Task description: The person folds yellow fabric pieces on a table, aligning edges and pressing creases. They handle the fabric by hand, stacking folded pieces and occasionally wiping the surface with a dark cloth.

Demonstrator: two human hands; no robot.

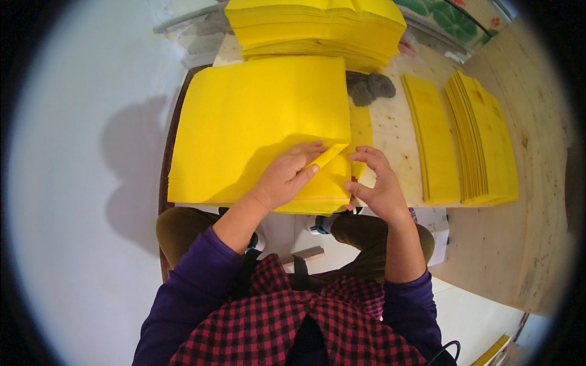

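A: What is the left hand (pixel 282 177) doing?

B: Pinching a raised fold (pixel 329 157) of the top yellow sheet (pixel 262 100), thumb on the near side, fingers on the far side.

A: Where does that sheet lie?

B: Under the left hand, reaching out beyond it and to its left. It looks like felt-like fabric and tops a stack of sheets (pixel 171 190), whose layered edges show to the left of that hand.

A: And the right hand (pixel 384 188)?

B: Just right of the fold, thumb and fingers curved and parted. I cannot tell whether a fingertip touches the sheet.

A: What is beyond the hands?

B: Farthest out from the left hand, a tall yellow pile (pixel 314 27). Beyond the right hand, a crumpled dark grey cloth (pixel 368 88), near a bare part of the pale wooden tabletop (pixel 394 128).

A: And to the right hand's right?

B: A narrow yellow bundle (pixel 432 143), then a thicker row of narrow folded yellow pieces (pixel 488 146) just beside it.
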